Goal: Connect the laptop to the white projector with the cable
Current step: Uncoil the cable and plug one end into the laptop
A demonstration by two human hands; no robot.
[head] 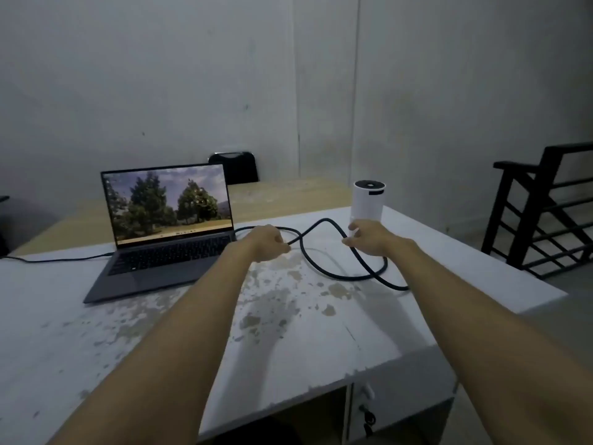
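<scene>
The left hand [268,243] was curled closed around the black cable [324,264], which was seen running out from between its fingers toward the middle of the desk. The right hand [372,239] was held just in front of the white projector [368,200], fingers partly bent and loosely spread; the cable passed beneath it, but whether it was actually gripped could not be told. Both forearms were stretched forward over the worn white desk [160,332], whose paint was flaked away in patches between them.

Out from the hands, the cable was laid in a loose crossing loop on the surface: one run was led left to the right side of the laptop [160,232], another was swept round toward the right edge of the desk, under the right forearm. Whether its end was seated in the projector was hidden by the right hand.

The projector was stood upright near the far right corner, a dark round top showing. The laptop was set open toward the far left part of the desk, its screen lit with trees. A thinner dark lead [57,260] was run from the laptop's left side off the left edge.

Behind the desk, a black chair back [237,167] was seen against the wall, and a black railing [545,207] off to the right.
</scene>
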